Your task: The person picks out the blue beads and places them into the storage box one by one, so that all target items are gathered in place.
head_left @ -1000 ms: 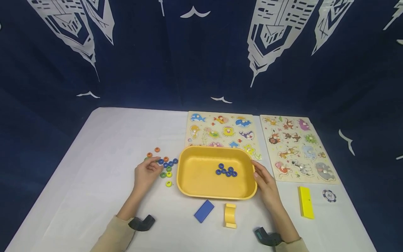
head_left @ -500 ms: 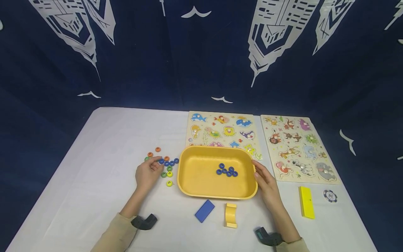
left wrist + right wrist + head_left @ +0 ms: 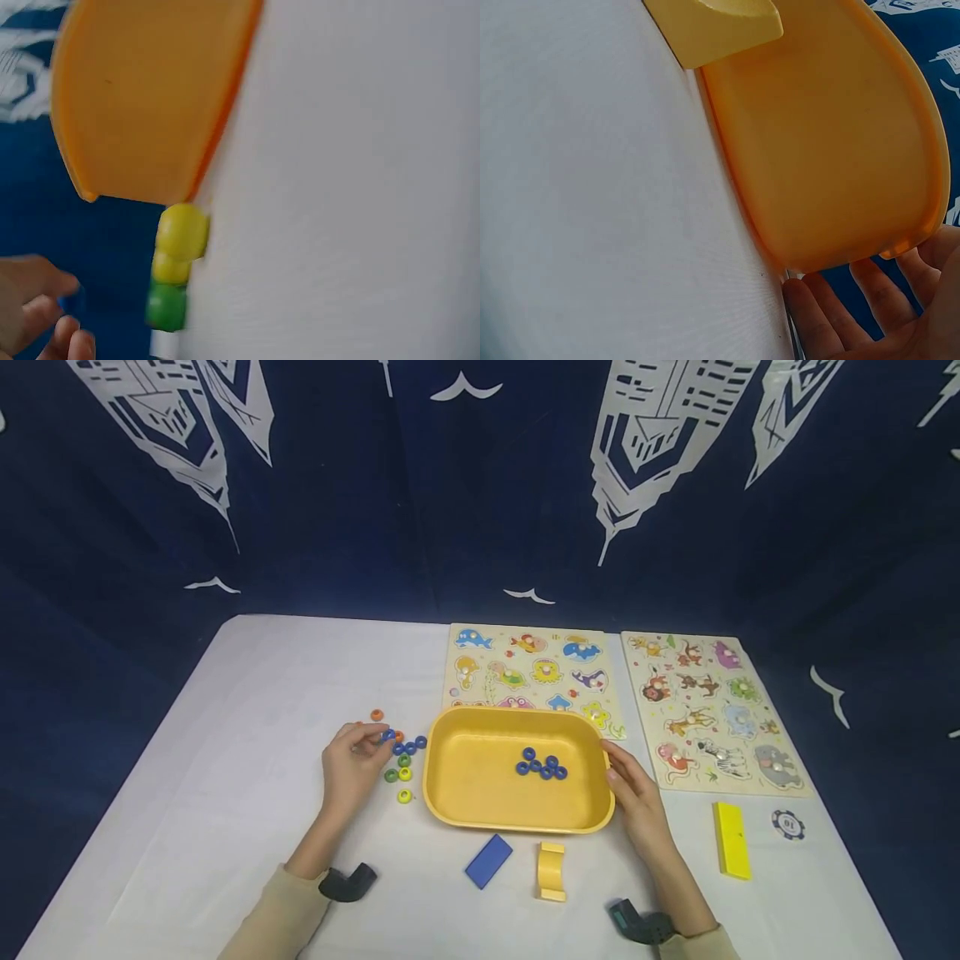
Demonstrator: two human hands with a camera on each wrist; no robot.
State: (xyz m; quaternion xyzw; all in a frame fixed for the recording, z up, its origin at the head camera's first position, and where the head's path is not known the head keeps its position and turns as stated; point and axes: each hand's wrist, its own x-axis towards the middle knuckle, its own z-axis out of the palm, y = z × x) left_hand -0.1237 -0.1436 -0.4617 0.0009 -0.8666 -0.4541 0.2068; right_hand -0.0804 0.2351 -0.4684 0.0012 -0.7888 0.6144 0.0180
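My left hand pinches a blue bead between thumb and fingertips, just above the other beads in the head view. The left wrist view shows the same blue bead partly hidden by fingers. Beside that hand lie several loose blue beads, green beads, yellow beads and orange beads. To their right stands a yellow tray with several blue beads inside. My right hand rests against the tray's right end, its fairly straight fingers touching the outer wall and rim.
Two animal puzzle boards lie behind and right of the tray: a sea-animal board and a land-animal board. In front are a blue block and a yellow arched block. A yellow bar and a poker chip lie right.
My left hand has picked a blue bead out of the cluster and raised it slightly. The right hand and tray have stayed in place.
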